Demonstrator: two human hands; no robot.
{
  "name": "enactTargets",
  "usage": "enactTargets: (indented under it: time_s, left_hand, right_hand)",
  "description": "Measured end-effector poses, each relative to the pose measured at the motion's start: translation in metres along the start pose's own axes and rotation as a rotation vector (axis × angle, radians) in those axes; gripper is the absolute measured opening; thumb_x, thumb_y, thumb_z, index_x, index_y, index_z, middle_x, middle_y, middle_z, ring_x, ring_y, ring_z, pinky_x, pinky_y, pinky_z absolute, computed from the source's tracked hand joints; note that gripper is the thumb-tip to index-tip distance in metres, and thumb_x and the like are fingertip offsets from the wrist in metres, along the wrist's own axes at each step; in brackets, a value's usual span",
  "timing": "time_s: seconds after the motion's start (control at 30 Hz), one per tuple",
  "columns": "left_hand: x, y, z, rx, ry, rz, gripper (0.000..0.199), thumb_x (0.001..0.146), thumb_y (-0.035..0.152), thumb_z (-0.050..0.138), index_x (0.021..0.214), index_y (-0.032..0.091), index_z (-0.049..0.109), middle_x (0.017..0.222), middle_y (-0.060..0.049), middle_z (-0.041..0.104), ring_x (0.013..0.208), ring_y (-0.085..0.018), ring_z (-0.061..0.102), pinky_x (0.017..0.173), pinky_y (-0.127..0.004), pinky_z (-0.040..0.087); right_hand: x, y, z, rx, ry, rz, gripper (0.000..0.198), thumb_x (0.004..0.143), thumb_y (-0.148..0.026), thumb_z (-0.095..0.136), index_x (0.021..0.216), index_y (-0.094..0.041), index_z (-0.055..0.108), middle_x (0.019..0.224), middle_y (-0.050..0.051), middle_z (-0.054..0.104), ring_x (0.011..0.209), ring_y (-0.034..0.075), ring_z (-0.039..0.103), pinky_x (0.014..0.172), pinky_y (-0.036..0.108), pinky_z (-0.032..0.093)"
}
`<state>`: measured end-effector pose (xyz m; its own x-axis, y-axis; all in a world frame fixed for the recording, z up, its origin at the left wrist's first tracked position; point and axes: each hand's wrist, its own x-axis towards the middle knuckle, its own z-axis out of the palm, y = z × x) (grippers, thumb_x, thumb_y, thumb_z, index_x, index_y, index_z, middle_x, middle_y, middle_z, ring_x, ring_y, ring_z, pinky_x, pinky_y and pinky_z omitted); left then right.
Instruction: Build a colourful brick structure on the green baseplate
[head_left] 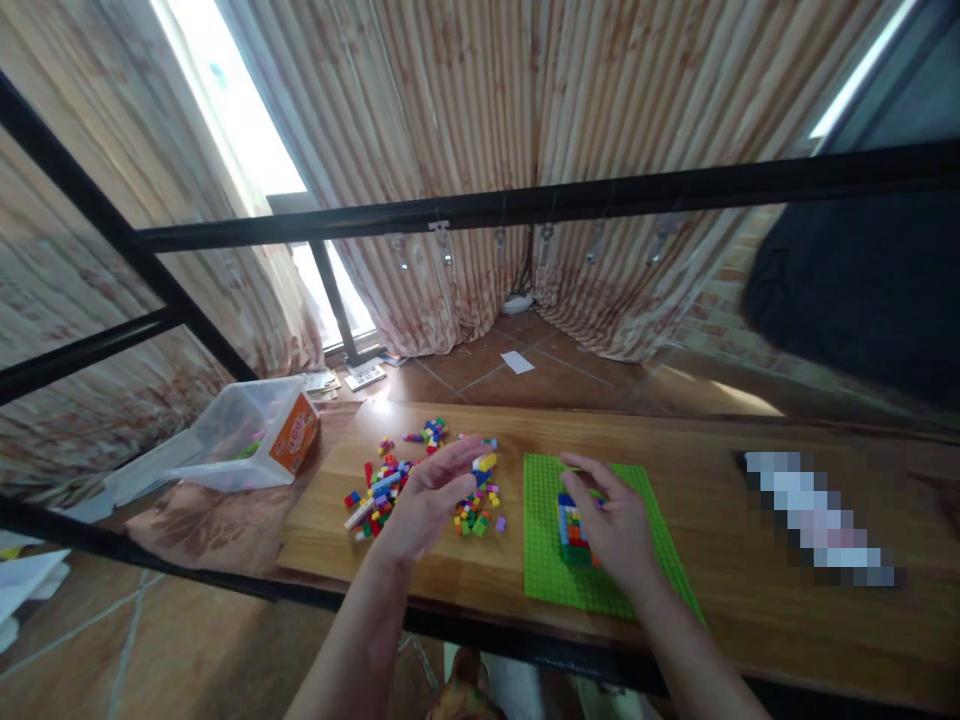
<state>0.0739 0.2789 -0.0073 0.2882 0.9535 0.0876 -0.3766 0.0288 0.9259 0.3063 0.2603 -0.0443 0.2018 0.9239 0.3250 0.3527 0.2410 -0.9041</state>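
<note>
My left hand [429,500] is over the loose toy bricks, thumb and fingers curved around a yellow brick [487,462] with blue beside it. They appear to be pinched at its fingertips. On the green baseplate [544,580] stands a small block of stacked bricks [574,535] in blue, white, red and dark green. Over its right side hovers my right hand [619,520], thumb and index finger apart, with no brick visible between them. That hand hides part of the stack, and whether it touches the stack I cannot tell.
Loose bricks [386,485] in many colours spread over the left of the wooden table [480,580]. A clear plastic box [255,440] with an orange label stands beyond its left end. A pixelated object [817,515] lies at right. A black metal rail [480,212] crosses behind.
</note>
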Motion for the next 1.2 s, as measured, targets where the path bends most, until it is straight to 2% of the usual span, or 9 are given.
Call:
enactTargets:
  time_s: [0.07, 0.17, 0.3, 0.4, 0.5, 0.63, 0.83, 1.03, 1.2]
  left_hand:
    - [0.001, -0.01, 0.027, -0.15, -0.014, -0.084, 0.043, 0.078, 0.028, 0.074, 0.119, 0.019, 0.067, 0.124, -0.011, 0.066, 0.113, -0.023, 0.062, 0.094, -0.032, 0.049]
    - [0.008, -0.023, 0.053, -0.254, 0.01, -0.209, 0.036, 0.078, 0.028, 0.075, 0.112, 0.017, 0.07, 0.11, -0.009, 0.071, 0.095, -0.017, 0.067, 0.087, -0.027, 0.051]
    - [0.019, -0.031, 0.07, -0.286, 0.002, -0.278, 0.039, 0.074, 0.03, 0.079, 0.11, 0.016, 0.07, 0.096, -0.007, 0.074, 0.084, -0.015, 0.069, 0.081, -0.026, 0.053]
    - [0.025, -0.034, 0.078, -0.28, 0.064, -0.32, 0.039, 0.07, 0.032, 0.082, 0.104, 0.015, 0.071, 0.09, -0.007, 0.074, 0.077, -0.014, 0.069, 0.075, -0.025, 0.055]
    - [0.028, -0.041, 0.085, -0.277, 0.208, -0.317, 0.032, 0.065, 0.035, 0.084, 0.086, 0.014, 0.071, 0.083, -0.005, 0.074, 0.069, -0.012, 0.068, 0.067, -0.021, 0.054]
    - [0.03, -0.052, 0.093, -0.216, 0.303, -0.21, 0.033, 0.065, 0.041, 0.082, 0.078, 0.014, 0.069, 0.078, -0.003, 0.072, 0.068, -0.011, 0.065, 0.067, -0.021, 0.053]
    - [0.031, -0.057, 0.08, 0.09, 0.288, -0.099, 0.031, 0.069, 0.043, 0.076, 0.078, 0.014, 0.071, 0.069, 0.0, 0.066, 0.063, -0.01, 0.058, 0.062, -0.021, 0.049]
    - [0.026, -0.048, 0.054, 0.221, 0.22, -0.134, 0.03, 0.072, 0.044, 0.071, 0.069, 0.014, 0.067, 0.059, 0.001, 0.061, 0.055, -0.01, 0.054, 0.054, -0.02, 0.044]
    - [0.022, -0.05, 0.045, 0.246, 0.311, -0.207, 0.03, 0.07, 0.044, 0.072, 0.07, 0.014, 0.066, 0.056, 0.001, 0.06, 0.052, -0.01, 0.053, 0.048, -0.019, 0.041]
  right_hand:
    - [-0.003, -0.011, 0.001, 0.09, -0.059, -0.023, 0.032, 0.089, -0.042, 0.055, 0.115, -0.024, 0.065, 0.109, 0.007, 0.069, 0.092, 0.019, 0.065, 0.084, 0.036, 0.052]
    - [-0.006, -0.02, -0.002, 0.129, -0.134, -0.081, 0.033, 0.091, -0.038, 0.054, 0.122, -0.027, 0.061, 0.117, 0.006, 0.066, 0.095, 0.017, 0.064, 0.085, 0.034, 0.051]
    - [-0.004, -0.02, -0.011, 0.105, -0.166, -0.156, 0.028, 0.094, -0.033, 0.05, 0.116, -0.026, 0.065, 0.119, 0.006, 0.065, 0.109, 0.018, 0.059, 0.095, 0.035, 0.046]
    - [-0.002, -0.016, -0.013, 0.105, -0.14, -0.104, 0.023, 0.091, -0.032, 0.054, 0.109, -0.024, 0.067, 0.109, 0.005, 0.068, 0.098, 0.018, 0.062, 0.087, 0.033, 0.048]
    - [0.0, -0.012, -0.008, 0.113, -0.091, -0.038, 0.017, 0.086, -0.03, 0.06, 0.1, -0.023, 0.067, 0.096, 0.003, 0.069, 0.083, 0.016, 0.062, 0.076, 0.03, 0.05]
    - [0.002, -0.006, 0.003, 0.168, -0.028, 0.01, 0.017, 0.082, -0.025, 0.062, 0.098, -0.022, 0.064, 0.092, 0.003, 0.07, 0.083, 0.016, 0.065, 0.078, 0.03, 0.051]
    - [0.002, 0.003, 0.016, 0.183, -0.072, 0.056, 0.022, 0.078, -0.03, 0.068, 0.099, -0.024, 0.069, 0.092, 0.003, 0.071, 0.081, 0.017, 0.065, 0.077, 0.032, 0.053]
    - [0.001, -0.003, 0.025, 0.411, -0.132, 0.209, 0.018, 0.075, -0.035, 0.069, 0.086, -0.02, 0.07, 0.07, -0.001, 0.068, 0.056, 0.012, 0.057, 0.055, 0.025, 0.049]
    - [0.0, -0.004, 0.037, 0.245, -0.201, 0.133, 0.017, 0.079, -0.029, 0.064, 0.09, -0.021, 0.072, 0.082, 0.002, 0.073, 0.07, 0.015, 0.063, 0.065, 0.026, 0.051]
